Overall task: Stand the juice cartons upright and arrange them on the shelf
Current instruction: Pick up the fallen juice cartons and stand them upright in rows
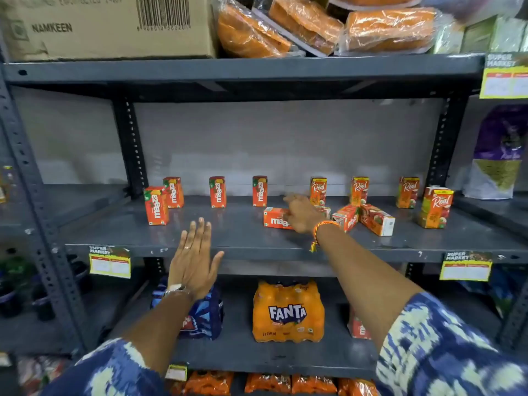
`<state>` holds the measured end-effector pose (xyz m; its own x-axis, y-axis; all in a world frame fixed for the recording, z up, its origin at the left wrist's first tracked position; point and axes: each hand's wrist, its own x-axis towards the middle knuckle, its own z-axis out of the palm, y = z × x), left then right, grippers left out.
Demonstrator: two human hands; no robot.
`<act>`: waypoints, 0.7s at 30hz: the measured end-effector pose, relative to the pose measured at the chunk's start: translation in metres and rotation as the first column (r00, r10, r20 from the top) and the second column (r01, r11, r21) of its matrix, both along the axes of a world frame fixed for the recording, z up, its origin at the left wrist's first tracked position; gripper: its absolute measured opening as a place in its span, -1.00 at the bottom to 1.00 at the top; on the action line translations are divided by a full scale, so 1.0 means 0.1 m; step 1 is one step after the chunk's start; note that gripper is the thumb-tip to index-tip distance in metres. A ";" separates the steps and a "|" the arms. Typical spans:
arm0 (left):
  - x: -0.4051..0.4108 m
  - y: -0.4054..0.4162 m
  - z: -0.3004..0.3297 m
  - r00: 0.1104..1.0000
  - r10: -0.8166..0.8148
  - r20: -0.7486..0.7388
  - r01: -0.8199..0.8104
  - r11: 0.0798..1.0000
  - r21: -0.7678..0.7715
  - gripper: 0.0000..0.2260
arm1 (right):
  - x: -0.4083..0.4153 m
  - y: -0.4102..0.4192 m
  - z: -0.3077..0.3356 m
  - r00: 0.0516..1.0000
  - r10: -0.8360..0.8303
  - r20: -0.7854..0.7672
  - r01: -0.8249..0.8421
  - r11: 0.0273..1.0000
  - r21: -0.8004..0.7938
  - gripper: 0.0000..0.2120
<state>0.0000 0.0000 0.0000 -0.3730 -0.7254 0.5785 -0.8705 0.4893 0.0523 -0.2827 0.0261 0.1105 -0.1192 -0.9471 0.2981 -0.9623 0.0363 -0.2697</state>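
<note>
On the grey middle shelf (pixel 228 238) several red Maaza cartons stand upright at the left and back, the nearest one (pixel 156 205) at the front left. Several orange Real cartons stand at the back right, one (pixel 435 207) nearer the front. A Maaza carton (pixel 275 218) lies flat in the middle, and my right hand (pixel 301 214) rests on its right end with fingers curled over it. Two more cartons (pixel 347 217) (pixel 377 220) lie tipped just right of that hand. My left hand (pixel 194 258) hovers flat and open over the shelf's front edge, holding nothing.
A Namkeen cardboard box (pixel 108 24) and wrapped orange packs (pixel 285 24) sit on the shelf above. Below are a Fanta multipack (pixel 287 311) and a blue multipack (pixel 204 318). Yellow price tags (pixel 110 261) hang on the shelf edge. Steel uprights (pixel 130 144) frame the bay.
</note>
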 end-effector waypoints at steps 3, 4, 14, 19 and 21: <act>0.04 -0.05 0.02 1.000 0.009 -0.020 -0.009 1.000 0.006 -0.33 | 0.02 -0.08 -0.03 0.999 -0.004 -0.049 0.008 0.997 0.083 -0.65; 0.04 -0.05 0.02 1.000 0.012 -0.013 -0.012 1.000 0.002 -0.33 | 0.02 -0.08 -0.04 0.999 -0.011 -0.050 0.016 0.994 0.109 -0.67; -0.12 -0.04 -0.05 0.984 0.036 -0.172 -0.047 0.997 -0.060 -0.49 | -0.04 -0.07 0.02 0.658 0.108 0.746 -0.144 0.990 -0.016 -0.74; -0.11 -0.06 -0.07 0.984 0.027 -0.178 -0.039 0.997 -0.065 -0.48 | 0.03 -0.04 -0.05 0.164 0.097 0.982 -0.150 0.986 -0.072 -0.62; -0.11 -0.07 -0.07 0.982 0.022 -0.190 -0.036 0.997 -0.071 -0.48 | 0.05 0.00 -0.05 0.037 0.093 0.995 -0.136 0.987 -0.087 -0.66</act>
